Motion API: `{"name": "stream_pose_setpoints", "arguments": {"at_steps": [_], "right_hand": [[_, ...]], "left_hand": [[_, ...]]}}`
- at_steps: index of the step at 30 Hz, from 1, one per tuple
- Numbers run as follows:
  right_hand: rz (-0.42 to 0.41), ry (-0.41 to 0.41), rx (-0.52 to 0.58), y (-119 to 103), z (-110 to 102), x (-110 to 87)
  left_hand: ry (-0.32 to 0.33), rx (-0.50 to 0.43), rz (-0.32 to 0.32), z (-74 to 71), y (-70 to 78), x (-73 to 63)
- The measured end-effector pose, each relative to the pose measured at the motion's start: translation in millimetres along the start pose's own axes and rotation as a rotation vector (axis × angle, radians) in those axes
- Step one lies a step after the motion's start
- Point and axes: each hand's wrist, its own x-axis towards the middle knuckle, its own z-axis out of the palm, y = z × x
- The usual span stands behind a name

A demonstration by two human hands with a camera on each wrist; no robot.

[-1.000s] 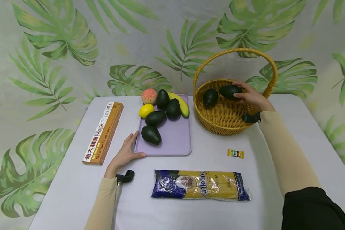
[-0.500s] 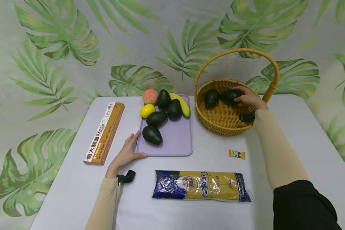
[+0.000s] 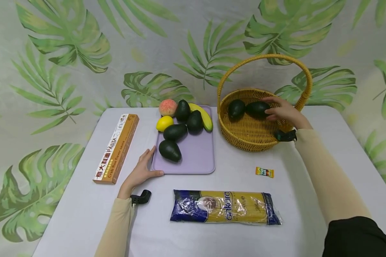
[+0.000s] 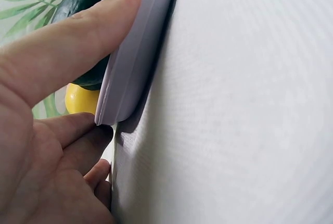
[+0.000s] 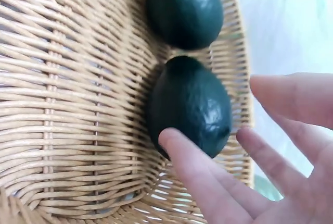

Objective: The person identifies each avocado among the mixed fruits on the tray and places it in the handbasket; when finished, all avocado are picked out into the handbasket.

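Note:
My left hand (image 3: pixel 140 172) spans the front left corner of the lilac tray (image 3: pixel 199 162), its thumb along the front rim and its fingers at the left side. In the left wrist view the thumb (image 4: pixel 104 23) lies against the tray rim. The tray carries several dark green avocados (image 3: pixel 169 150), a lemon (image 3: pixel 164 124), a banana (image 3: pixel 206 119) and a peach (image 3: pixel 168 107). My right hand (image 3: pixel 286 112) is spread over the wicker basket (image 3: pixel 247 137), beside an avocado (image 5: pixel 190 107). A second avocado (image 5: pixel 184 10) lies close by in the basket.
A pasta box (image 3: pixel 117 148) lies left of the tray. In front lies a bag of spaghetti (image 3: pixel 225 207). A small wrapped candy (image 3: pixel 264 172) sits between that bag and the basket. The tall basket handle (image 3: pixel 267 57) arches above the basket.
My right hand has lowered an avocado into the basket beside the other one, let go of it and drawn back to the right. My left hand has stayed at the tray corner.

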Motion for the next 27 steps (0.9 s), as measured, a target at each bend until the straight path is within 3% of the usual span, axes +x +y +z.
{"name": "stream_pose_setpoints", "arguments": {"at_steps": [7,14,20,27], "right_hand": [[-0.105,0.043,0.046,-4.1,8.8,-20.8],[-0.214,0.041,0.113,-17.8,40.8,-39.4],[-0.308,-0.094,0.108,-39.5,81.8,-45.2],[-0.418,-0.326,0.077,-63.7,133.9,-36.6]], "left_hand": [[0.003,0.007,-0.005,0.5,0.2,0.5],[0.003,0.012,0.001,0.4,0.2,0.2],[0.005,0.015,-0.002,0.8,-1.4,0.8],[0.005,0.014,-0.007,1.2,-2.3,1.4]]}}
